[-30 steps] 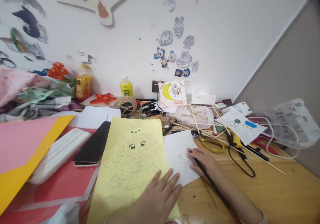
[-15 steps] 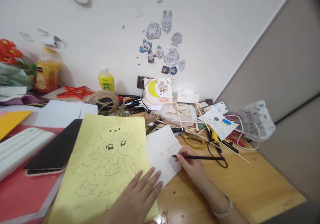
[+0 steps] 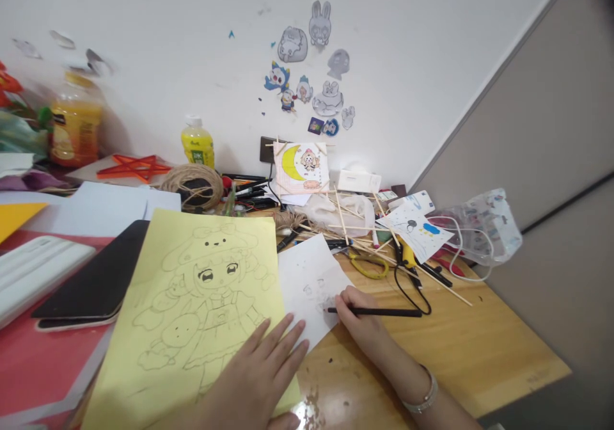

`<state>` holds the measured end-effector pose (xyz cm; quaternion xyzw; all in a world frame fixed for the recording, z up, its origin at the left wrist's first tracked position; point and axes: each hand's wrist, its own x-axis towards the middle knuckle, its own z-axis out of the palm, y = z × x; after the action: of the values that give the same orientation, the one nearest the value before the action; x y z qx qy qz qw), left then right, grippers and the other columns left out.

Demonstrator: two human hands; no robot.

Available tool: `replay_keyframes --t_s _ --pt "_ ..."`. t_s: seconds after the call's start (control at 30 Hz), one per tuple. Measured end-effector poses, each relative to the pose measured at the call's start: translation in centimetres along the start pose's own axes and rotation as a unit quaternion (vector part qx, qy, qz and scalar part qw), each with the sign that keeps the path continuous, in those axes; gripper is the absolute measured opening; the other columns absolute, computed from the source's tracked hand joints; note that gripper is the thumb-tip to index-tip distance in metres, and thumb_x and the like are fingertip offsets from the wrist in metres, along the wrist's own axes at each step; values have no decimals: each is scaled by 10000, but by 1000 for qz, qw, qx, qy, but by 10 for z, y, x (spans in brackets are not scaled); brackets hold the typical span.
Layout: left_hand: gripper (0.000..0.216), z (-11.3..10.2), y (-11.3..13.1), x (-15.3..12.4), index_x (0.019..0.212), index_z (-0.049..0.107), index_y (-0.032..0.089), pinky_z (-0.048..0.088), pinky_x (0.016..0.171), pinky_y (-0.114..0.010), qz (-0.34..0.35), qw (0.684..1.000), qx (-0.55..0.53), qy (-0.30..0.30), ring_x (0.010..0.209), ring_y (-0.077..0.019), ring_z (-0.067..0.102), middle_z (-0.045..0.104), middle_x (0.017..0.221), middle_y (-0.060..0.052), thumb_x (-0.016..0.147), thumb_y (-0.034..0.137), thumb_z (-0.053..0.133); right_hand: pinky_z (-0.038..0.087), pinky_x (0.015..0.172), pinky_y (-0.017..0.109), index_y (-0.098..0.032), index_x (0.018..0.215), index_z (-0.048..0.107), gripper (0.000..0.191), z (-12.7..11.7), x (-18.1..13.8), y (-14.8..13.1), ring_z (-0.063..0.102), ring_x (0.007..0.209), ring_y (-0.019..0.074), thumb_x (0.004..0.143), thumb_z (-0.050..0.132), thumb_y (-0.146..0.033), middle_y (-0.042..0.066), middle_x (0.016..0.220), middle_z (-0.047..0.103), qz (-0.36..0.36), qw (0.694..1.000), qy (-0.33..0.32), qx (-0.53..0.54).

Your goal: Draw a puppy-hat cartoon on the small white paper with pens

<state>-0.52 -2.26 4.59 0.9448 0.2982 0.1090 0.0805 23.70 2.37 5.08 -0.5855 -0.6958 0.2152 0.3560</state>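
Observation:
My right hand (image 3: 357,318) grips a dark pencil (image 3: 388,312), held low and almost level. Its tip is at a small white sheet (image 3: 300,267) bearing faint pencil marks; whether it touches cannot be told. Flat and with fingers spread, my left hand (image 3: 268,369) rests on a yellow sheet (image 3: 129,327), its fingertips reaching the white sheet's lower left edge. A line drawing of a figure in a hat and dress covers the yellow sheet, and my left hand hides the lower right of it.
Left of the yellow sheet lie a black tablet-like slab (image 3: 96,283) and a white case (image 3: 38,279). Behind stand a twine coil (image 3: 192,183) and a yellow-labelled bottle (image 3: 197,142). Thin sticks, yellow scissors (image 3: 369,267) and a clear bag (image 3: 489,228) clutter the back right.
The pencil tip has shifted slightly down the white sheet, and my right hand has moved a little lower with it. The whole view has tilted slightly downward. My left hand stays flat.

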Motion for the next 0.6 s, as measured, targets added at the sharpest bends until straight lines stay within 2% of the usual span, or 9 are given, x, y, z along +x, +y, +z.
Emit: replay_keyframes --t_s 0.17,0.33,0.5,0.6 --pt "728 -2 -2 1 1480 340 189 233 1114 -552 10 1000 -12 -24 1408 -348 233 241 1545 -121 832 313 648 277 495 278 -242 541 306 338 -2 0 2 389 492 140 834 426 -357 -37 494 385 8 1000 11 -15" --pt "685 -5 -1 0 1475 355 200 226 1116 -555 9 1000 -17 -14 1404 -346 247 258 1541 -117 860 333 629 295 499 274 -237 540 341 334 -3 -1 3 421 497 139 842 445 -333 -33 502 425 4 1000 -9 -10" --pt "672 -6 1 0 1473 360 199 239 1116 -550 9 1000 2 -11 1402 -341 261 260 1542 -111 869 337 620 315 509 275 -239 530 337 342 -4 0 3 419 495 139 844 438 -328 -38 492 409 11 999 42 -10" --pt "689 -5 0 0 1476 350 185 252 1110 -557 15 1000 13 -19 1402 -346 259 254 1544 -114 865 345 624 320 512 273 -237 528 363 342 -4 0 3 437 497 138 851 424 -332 -36 491 428 16 1000 26 0"
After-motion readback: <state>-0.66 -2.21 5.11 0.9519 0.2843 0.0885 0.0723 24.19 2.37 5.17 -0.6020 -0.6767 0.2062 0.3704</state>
